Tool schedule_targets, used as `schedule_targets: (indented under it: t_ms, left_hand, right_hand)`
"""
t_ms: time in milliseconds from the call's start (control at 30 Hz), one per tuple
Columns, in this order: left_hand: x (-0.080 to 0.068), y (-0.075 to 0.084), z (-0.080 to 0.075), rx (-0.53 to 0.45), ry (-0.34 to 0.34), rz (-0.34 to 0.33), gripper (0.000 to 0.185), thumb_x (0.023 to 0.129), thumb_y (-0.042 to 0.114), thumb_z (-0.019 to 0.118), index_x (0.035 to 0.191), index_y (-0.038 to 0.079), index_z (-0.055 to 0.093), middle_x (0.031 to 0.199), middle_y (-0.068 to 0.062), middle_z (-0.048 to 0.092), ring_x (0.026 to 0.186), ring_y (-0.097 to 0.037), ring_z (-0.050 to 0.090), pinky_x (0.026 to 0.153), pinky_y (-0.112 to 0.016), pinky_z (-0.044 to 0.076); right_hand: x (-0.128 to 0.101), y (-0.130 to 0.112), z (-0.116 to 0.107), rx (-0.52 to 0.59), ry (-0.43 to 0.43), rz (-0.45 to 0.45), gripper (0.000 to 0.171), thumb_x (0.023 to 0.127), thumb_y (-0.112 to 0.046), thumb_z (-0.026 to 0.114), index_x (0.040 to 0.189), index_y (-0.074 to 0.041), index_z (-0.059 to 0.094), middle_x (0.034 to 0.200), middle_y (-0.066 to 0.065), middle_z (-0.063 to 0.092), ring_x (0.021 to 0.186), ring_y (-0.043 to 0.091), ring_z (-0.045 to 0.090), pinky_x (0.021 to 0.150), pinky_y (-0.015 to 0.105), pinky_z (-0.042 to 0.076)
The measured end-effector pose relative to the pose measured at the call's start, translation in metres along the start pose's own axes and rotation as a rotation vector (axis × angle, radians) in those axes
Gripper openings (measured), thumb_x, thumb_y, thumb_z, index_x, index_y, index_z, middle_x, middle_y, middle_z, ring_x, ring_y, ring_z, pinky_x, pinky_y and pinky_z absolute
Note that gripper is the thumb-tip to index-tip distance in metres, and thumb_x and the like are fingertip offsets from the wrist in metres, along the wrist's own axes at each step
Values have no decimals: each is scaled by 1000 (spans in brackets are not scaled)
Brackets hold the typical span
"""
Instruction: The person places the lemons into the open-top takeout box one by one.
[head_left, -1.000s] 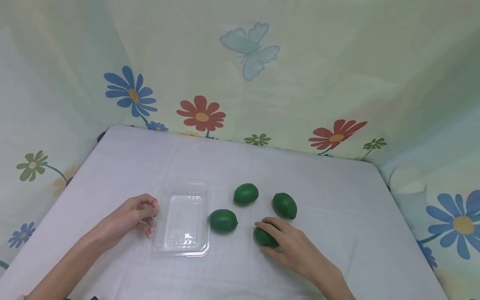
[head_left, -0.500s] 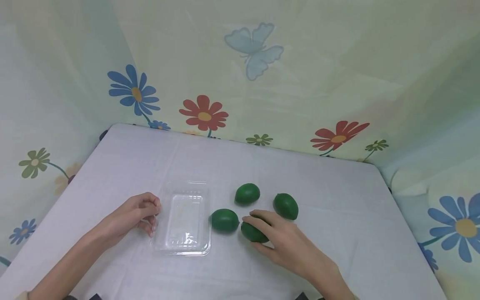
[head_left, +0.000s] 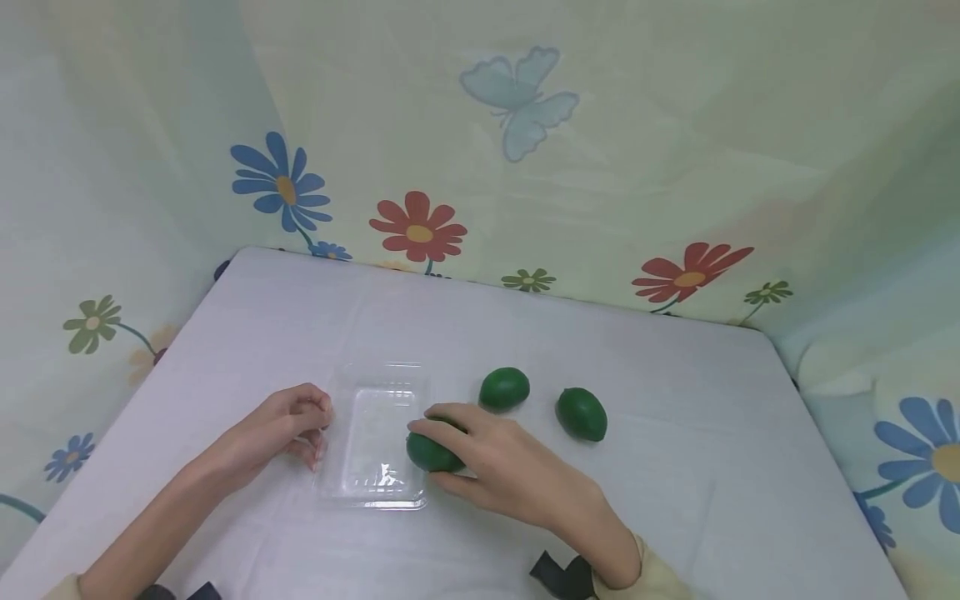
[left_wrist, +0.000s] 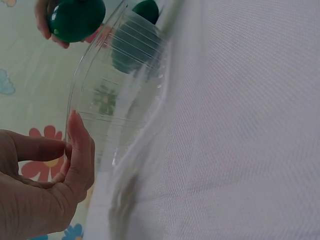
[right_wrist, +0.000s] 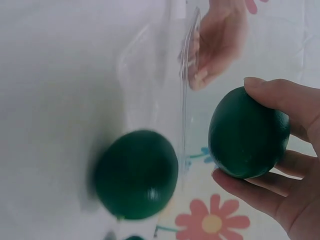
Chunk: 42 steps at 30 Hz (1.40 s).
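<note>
My left hand (head_left: 281,429) pinches the left rim of a clear plastic container (head_left: 378,437); in the left wrist view, thumb and fingertips (left_wrist: 75,130) meet at that rim. My right hand (head_left: 510,467) grips a green lime (head_left: 433,452) by the container's right edge. The right wrist view shows this lime (right_wrist: 247,135) raised off the cloth, level with the rim or above it. Another lime (right_wrist: 137,175) lies on the cloth beside the container, hidden behind my right hand in the head view. Two more limes, one in the middle (head_left: 504,389) and one further right (head_left: 582,414), rest on the table.
A white cloth covers the table (head_left: 675,467). Behind it hangs a curtain (head_left: 375,108) printed with flowers and a butterfly. Dark straps (head_left: 562,575) show near my right sleeve at the bottom edge.
My right hand has lifted the lime and carried it left to the container's right edge, passing over another lime. The left hand keeps its pinch on the rim.
</note>
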<state>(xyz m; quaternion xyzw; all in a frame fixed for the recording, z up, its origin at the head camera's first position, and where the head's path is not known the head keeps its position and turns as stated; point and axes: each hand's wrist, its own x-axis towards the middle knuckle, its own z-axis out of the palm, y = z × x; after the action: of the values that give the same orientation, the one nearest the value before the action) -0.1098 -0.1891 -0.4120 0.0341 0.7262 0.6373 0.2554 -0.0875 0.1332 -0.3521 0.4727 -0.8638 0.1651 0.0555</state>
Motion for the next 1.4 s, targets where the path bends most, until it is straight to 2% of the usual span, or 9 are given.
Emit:
schedule_targets:
  t_ms: [167, 467, 667, 800, 1100, 1233, 1400]
  left_hand:
    - [1, 0, 1, 5, 0, 3, 26, 101, 9, 53, 117, -9, 44, 86, -9, 54, 71, -20, 60, 64, -35, 60]
    - [0, -1, -1, 14, -1, 15, 25, 102, 10, 52, 116, -9, 45, 87, -10, 54, 70, -19, 61, 64, -33, 60]
    - [1, -2, 2, 23, 4, 9, 25, 101, 10, 52, 117, -9, 46, 89, -9, 54, 71, -18, 61, 65, -31, 59]
    - [2, -2, 4, 29, 7, 11, 26, 102, 10, 51, 118, -9, 46, 88, -9, 55, 71, -18, 61, 64, -30, 59]
    - [3, -1, 6, 33, 22, 15, 24, 102, 9, 50, 118, -8, 45, 87, -8, 54, 71, -16, 59, 62, -29, 58]
    - [4, 0, 7, 46, 29, 17, 25, 101, 8, 50, 119, -9, 45, 88, -8, 54, 72, -16, 59, 62, -29, 58]
    - [3, 1, 6, 45, 33, 6, 26, 102, 9, 50, 119, -10, 45, 89, -8, 55, 72, -16, 59, 62, -29, 58]
  right_hand:
    - [16, -4, 11, 8, -16, -36, 52, 90, -29, 81, 137, -18, 61, 132, 2, 63, 118, 13, 63, 96, 21, 55]
    - [38, -11, 31, 40, -69, -56, 48, 94, -33, 76, 137, -18, 61, 132, 2, 63, 112, 12, 64, 85, 15, 55]
    - [48, -13, 47, 108, -159, 6, 49, 97, -33, 72, 140, -16, 59, 132, 3, 64, 112, 10, 65, 91, 13, 53]
    - [54, -14, 59, 114, -214, 56, 50, 99, -36, 70, 143, -16, 58, 130, 2, 65, 107, 7, 66, 89, 12, 53]
    - [64, -15, 72, 79, -266, 70, 50, 100, -43, 67, 140, -15, 59, 120, -1, 68, 89, 1, 60, 74, 8, 48]
    - [65, -15, 72, 88, -281, 86, 50, 100, -44, 67, 140, -15, 60, 117, -2, 68, 86, 0, 58, 73, 9, 48]
    - [64, -15, 74, 114, -286, 72, 49, 100, -44, 66, 139, -15, 60, 122, -1, 69, 92, 1, 62, 77, 9, 50]
